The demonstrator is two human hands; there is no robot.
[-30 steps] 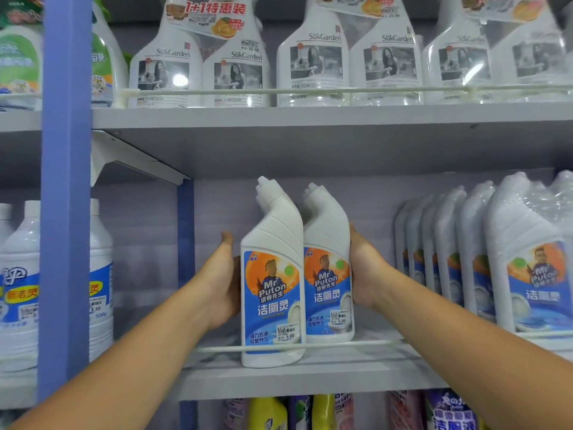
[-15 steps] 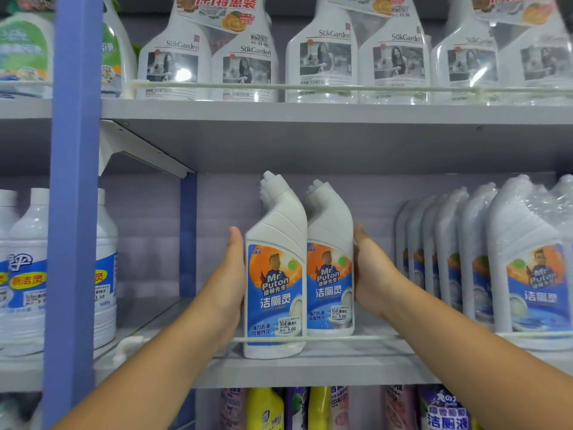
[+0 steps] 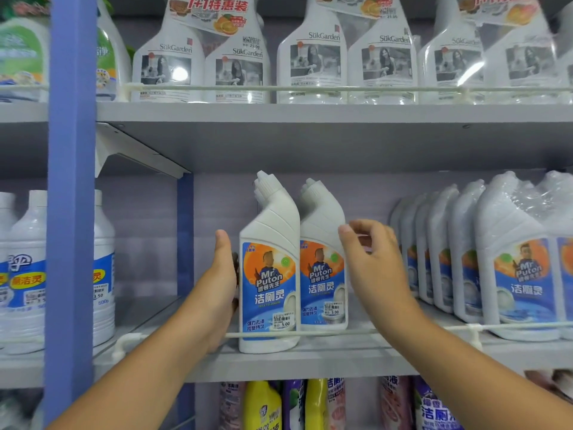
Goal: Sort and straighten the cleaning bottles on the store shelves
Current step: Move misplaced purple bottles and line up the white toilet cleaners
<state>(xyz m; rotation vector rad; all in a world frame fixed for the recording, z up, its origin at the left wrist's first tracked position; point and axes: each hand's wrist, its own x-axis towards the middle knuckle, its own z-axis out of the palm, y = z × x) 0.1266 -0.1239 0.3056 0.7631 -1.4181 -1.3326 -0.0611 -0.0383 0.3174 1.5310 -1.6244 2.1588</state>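
Two white Mr Puton toilet-cleaner bottles with angled necks stand upright side by side on the middle shelf (image 3: 310, 361). The front bottle (image 3: 269, 274) stands at the shelf's front rail. The second bottle (image 3: 322, 268) stands just behind and to its right. My left hand (image 3: 221, 283) lies flat against the front bottle's left side, fingers straight. My right hand (image 3: 369, 256) hovers beside the second bottle's right shoulder with fingers loosely curled, holding nothing.
A row of shrink-wrapped Mr Puton bottles (image 3: 514, 262) fills the shelf's right part. White round bottles (image 3: 28, 274) stand left of the blue upright post (image 3: 71, 212). SukGarden spray bottles (image 3: 313, 57) line the shelf above. Coloured bottles (image 3: 263, 405) stand below.
My right hand has come off the second bottle's side and lifted up, its fingers now curled loosely. My left hand stays against the front bottle.
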